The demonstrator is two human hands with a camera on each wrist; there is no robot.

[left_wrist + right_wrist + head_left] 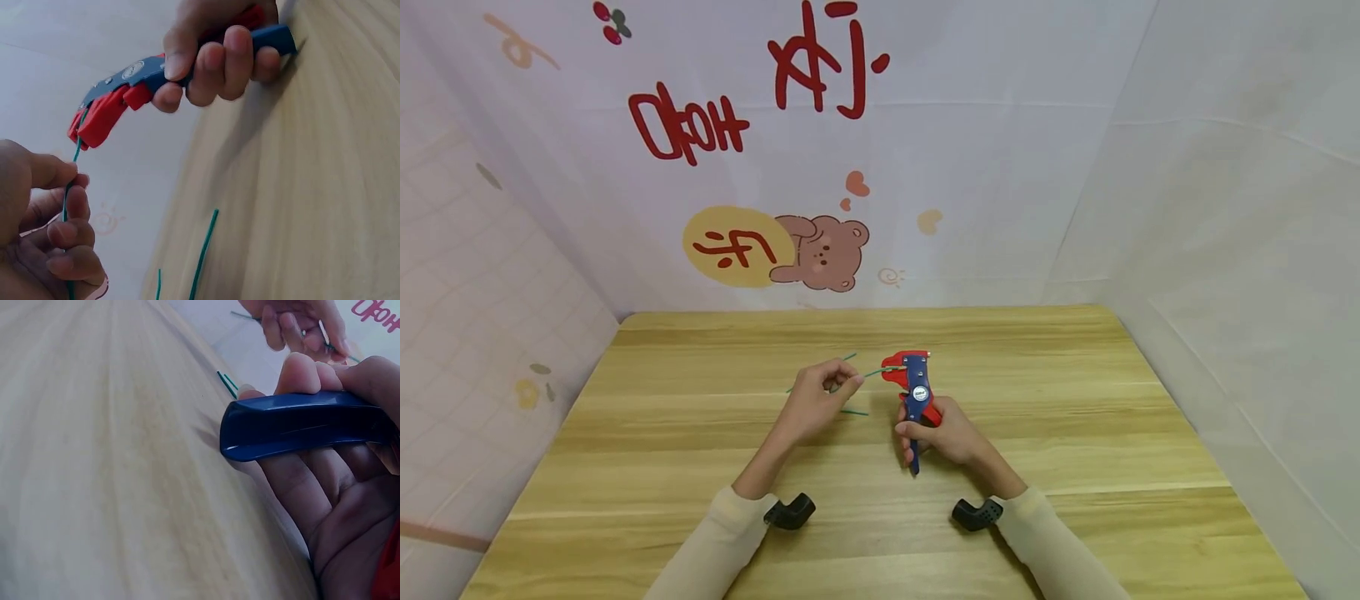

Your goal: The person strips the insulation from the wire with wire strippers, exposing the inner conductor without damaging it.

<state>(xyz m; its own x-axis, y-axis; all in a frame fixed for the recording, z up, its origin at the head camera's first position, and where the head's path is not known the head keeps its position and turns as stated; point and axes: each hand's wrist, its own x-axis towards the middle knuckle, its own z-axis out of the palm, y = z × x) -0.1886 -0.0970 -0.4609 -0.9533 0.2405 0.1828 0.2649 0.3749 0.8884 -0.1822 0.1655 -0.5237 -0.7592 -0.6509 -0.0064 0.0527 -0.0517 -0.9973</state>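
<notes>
My left hand (822, 393) pinches a thin green wire (873, 373) between thumb and fingers. The wire's free end runs into the red jaws of a blue-and-red wire stripper (917, 379). My right hand (953, 432) grips the stripper by its handles, with the tool's head pointing away from me. In the left wrist view, the held wire (77, 152) enters the red jaws, and its other part passes down through the left hand's curled fingers. The blue handle (300, 425) fills the right wrist view, with fingers around it; the jaws are out of sight there.
Two more green wires lie on the wooden table (1037, 367): one nearer wire (856, 412) and one behind the left hand, its tip (850, 357) showing. A printed white cloth (1000, 167) stands behind the table. Black wrist cameras (792, 512) sit on both sleeves.
</notes>
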